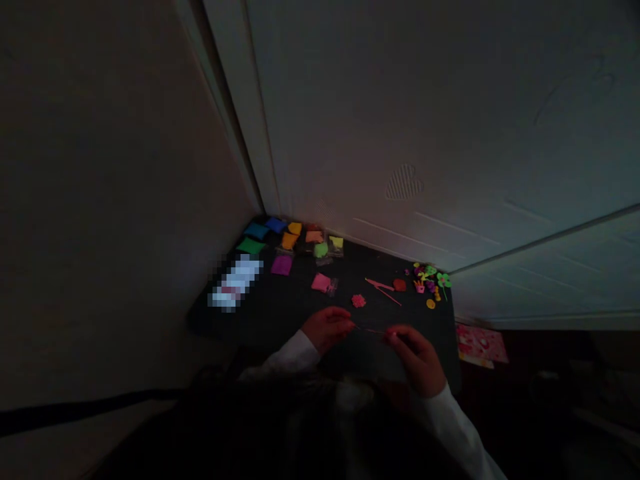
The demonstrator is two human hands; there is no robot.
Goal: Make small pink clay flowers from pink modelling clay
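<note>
Between my two hands runs a thin pinkish strand (370, 330); it is too dim to tell whether it is a stick or a wire. My left hand (327, 328) pinches its left end, fingers together. At the other end, my right hand (416, 360) pinches it between thumb and forefinger. Just beyond the hands, a pink flower-like piece (359, 301) lies on the dark table (280, 300). Behind that sits a packet of pink clay (321, 283). Slim pink tools (381, 286) and a red lump (399, 285) lie to its right.
Several coloured clay packets (289, 240) line the back left, with a purple one (281, 265) nearer. A blurred bright panel (237, 283) lies at the left. Small colourful figures (427, 277) crowd the right corner. A pale wall (350, 133) borders the table's back.
</note>
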